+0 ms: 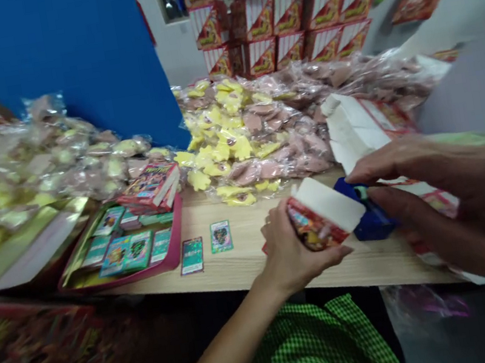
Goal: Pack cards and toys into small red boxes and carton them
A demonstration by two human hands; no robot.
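My left hand [293, 253] grips a red carton [316, 222], print unreadable; my right hand [428, 189] curls around a blue tape dispenser [370, 216] just beside it.

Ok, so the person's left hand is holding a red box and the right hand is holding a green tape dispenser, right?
Not quite: the tape dispenser in the right hand is blue, not green, as the head view shows. The rest is right: the left hand is holding a red box.
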